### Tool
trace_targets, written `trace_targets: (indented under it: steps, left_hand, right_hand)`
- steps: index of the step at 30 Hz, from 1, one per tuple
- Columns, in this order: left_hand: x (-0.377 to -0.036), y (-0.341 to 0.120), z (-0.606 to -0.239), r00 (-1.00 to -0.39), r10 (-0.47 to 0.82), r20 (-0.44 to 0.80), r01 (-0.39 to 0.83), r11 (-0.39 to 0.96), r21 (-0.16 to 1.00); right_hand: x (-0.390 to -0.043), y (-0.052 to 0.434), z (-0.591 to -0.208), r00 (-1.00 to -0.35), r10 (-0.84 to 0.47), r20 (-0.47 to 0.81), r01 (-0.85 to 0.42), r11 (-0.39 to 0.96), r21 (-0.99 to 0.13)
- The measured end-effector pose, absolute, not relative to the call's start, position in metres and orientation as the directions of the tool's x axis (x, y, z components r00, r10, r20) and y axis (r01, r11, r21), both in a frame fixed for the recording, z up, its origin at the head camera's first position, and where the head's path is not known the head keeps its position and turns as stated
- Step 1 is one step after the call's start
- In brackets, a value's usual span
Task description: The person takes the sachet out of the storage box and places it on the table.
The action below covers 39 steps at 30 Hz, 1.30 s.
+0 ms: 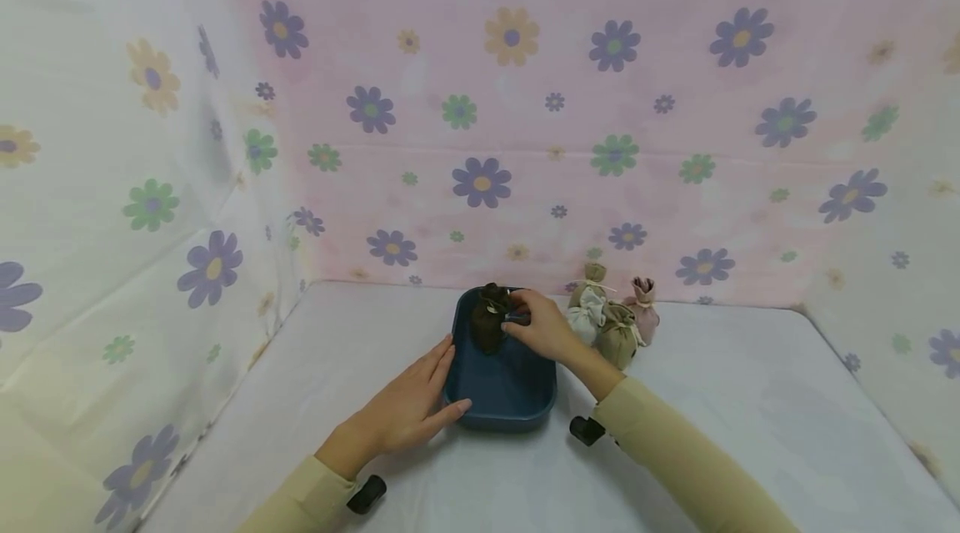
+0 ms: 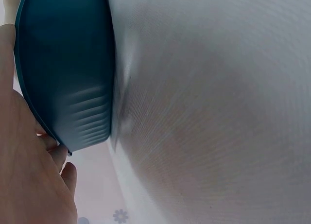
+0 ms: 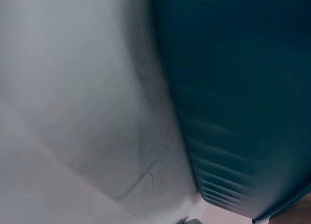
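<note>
A dark brown drawstring pouch stands inside a dark blue bin, toward its far left end. My right hand reaches over the bin's right side and pinches the pouch near its tied neck, with thumb and forefinger at its right flank. My left hand lies along the bin's left rim, fingers straight and pointing away, thumb stretched over the near left corner. In the left wrist view the fingers touch the rim above the ribbed wall. The bin's wall fills much of the right wrist view.
Several tied pouches stand close together right of the bin: a tan one, a white one, an olive one and a pink one. A white cloth covers the table. Flowered fabric hangs behind and at both sides.
</note>
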<state>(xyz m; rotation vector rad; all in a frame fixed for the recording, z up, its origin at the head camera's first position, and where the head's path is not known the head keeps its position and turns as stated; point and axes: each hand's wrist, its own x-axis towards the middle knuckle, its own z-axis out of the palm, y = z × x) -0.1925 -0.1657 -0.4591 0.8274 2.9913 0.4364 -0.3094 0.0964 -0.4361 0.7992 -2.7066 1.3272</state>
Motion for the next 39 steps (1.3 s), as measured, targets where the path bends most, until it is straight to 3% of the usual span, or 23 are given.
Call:
trace_targets:
  steps: [17, 33, 39]
  left_hand:
    - [-0.188, -0.163, -0.453, -0.862, 0.505, 0.055, 0.500, 0.826, 0.260]
    - [-0.189, -0.164, -0.452, -0.863, 0.502, 0.054, 0.498, 0.829, 0.255]
    - [-0.188, -0.163, -0.452, -0.861, 0.506, 0.052, 0.501, 0.827, 0.257]
  right_hand:
    - [-0.323, 0.084, -0.438, -0.856, -0.452, 0.249, -0.486, 0.543, -0.685]
    - [-0.322, 0.078, -0.442, -0.895, -0.413, 0.172, -0.415, 0.626, -0.660]
    - [-0.324, 0.077, -0.442, -0.880, -0.430, 0.201, -0.455, 0.641, -0.618]
